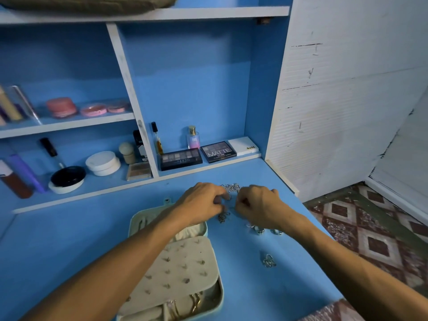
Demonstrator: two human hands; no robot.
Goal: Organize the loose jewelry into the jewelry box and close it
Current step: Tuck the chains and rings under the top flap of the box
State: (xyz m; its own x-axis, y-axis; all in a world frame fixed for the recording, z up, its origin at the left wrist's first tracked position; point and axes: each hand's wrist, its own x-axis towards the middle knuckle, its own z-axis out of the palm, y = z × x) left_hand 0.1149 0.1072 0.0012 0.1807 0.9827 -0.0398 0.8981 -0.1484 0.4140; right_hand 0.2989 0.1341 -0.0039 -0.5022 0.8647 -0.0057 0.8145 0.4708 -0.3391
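An open pale green jewelry box [215, 295] lies on the blue desk at my lower left, its cream earring panel [183, 269] studded with several small earrings and gold pieces in the front compartment. My left hand [201, 202] and my right hand [259, 205] meet above the desk, fingers curled, each pinching a thin silver chain [223, 216] that dangles between them. A heap of silver chains [231, 187] lies just beyond my hands. Silver rings [259, 230] sit under my right wrist. Another silver piece [268, 261] lies nearer me.
Shelves behind the desk hold eyeshadow palettes [180, 158], a perfume bottle [193, 137], round white jars [102, 163], pink compacts [61, 107] and tubes. The desk's right edge [324, 230] drops to a patterned floor. A white wall panel stands at the right.
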